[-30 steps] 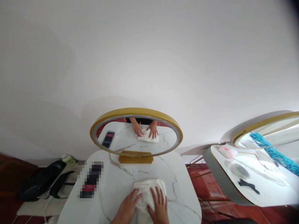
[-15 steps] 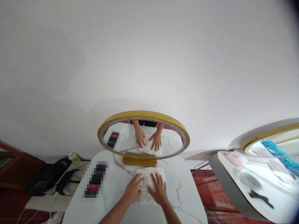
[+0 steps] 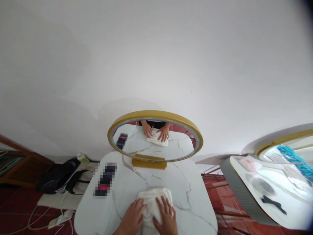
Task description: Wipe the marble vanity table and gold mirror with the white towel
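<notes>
A white cloth (image 3: pixel 153 197) lies bunched on the white marble-patterned table (image 3: pixel 190 182), close to its near edge. My left hand (image 3: pixel 133 215) rests on the cloth's left side with its fingers stretched forward. On the right side of the cloth, my right hand (image 3: pixel 166 213) lies flat with fingers spread and the thumb apart. Both palms face down. An oval mirror with a gold frame (image 3: pixel 155 115) stands at the back of the table on a gold base (image 3: pixel 149 163) and reflects both hands and the cloth.
A blurred-out dark and red item (image 3: pixel 105 179) lies on the table's left. At right stands a second white table (image 3: pixel 256 182) with a pink-white packet (image 3: pixel 249 164) and a black strap-like item (image 3: pixel 274 205). A black bag (image 3: pixel 58 176), a bottle (image 3: pixel 83 158) and a power strip (image 3: pixel 61 219) are at left.
Both hands have drawn the cloth back toward me, away from the mirror base. The view has shifted a little, too.
</notes>
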`<state>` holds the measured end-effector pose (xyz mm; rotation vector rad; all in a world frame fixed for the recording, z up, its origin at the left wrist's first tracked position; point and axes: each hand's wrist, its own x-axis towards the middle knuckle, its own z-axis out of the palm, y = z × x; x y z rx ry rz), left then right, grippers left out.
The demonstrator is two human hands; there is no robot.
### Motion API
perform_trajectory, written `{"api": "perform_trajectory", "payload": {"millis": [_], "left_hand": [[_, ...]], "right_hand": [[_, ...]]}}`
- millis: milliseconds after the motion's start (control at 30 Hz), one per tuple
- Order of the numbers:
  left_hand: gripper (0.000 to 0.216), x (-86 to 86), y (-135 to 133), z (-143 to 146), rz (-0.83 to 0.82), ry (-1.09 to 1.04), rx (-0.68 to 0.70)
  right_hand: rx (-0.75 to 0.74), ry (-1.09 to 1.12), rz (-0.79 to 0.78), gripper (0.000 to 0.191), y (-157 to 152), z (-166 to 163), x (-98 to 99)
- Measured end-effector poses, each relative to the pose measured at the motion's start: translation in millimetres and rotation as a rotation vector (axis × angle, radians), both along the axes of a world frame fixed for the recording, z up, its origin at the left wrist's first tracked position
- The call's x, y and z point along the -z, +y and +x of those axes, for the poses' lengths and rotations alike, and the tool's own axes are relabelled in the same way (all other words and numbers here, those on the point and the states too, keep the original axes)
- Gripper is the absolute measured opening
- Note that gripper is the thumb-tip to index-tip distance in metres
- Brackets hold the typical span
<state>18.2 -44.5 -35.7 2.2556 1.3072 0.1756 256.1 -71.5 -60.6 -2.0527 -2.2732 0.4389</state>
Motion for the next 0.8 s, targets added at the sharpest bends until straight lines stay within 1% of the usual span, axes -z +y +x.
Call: {"api": "perform_trajectory", "payload": {"millis": [67,133,200,300,367,433,533,600,667,800], "left_hand": [[0.048,-2.2,-10.7,-8.4,-0.069,0.028,0.035],[0.051,-6.0,-16.2,-15.3,-0.154,0.057,0.059],[0.055,-9.3,-17.7,-20.5,-0.222,0.067,0.071],[0.060,-9.3,-16.8,-24.6,-0.266,0.049,0.056],[0.060,-5.0,-16.3,-25.1,-0.272,0.036,0.037],[0.059,1.0,-15.9,-24.7,-0.262,0.033,0.013],[0.058,8.5,-13.1,-23.6,-0.233,0.051,-0.033],[0.057,9.8,-7.7,-23.2,-0.202,0.071,-0.062],[0.055,7.8,1.1,-23.1,-0.153,0.082,-0.091],[0.050,-1.6,25.8,-21.3,-0.060,0.075,-0.130]], "right_hand": [[-0.011,-0.014,0.014,0.076,-13.9,-3.8,4.4],[-0.027,-0.034,0.060,0.079,-24.0,-7.8,7.5],[-0.051,-0.060,0.113,0.073,-30.8,-11.6,8.9],[-0.084,-0.130,0.163,0.057,-35.6,-14.9,9.5],[-0.110,-0.160,0.171,0.056,-35.4,-14.5,10.8],[-0.141,-0.147,0.158,0.059,-32.0,-12.4,12.8],[-0.182,-0.091,0.091,0.078,-20.8,-9.3,12.4],[-0.200,-0.058,0.043,0.088,-10.0,-9.5,7.4],[-0.210,-0.031,0.031,0.091,2.1,-12.2,-0.2],[-0.198,0.004,0.062,0.087,29.8,-23.0,-11.9]]}}
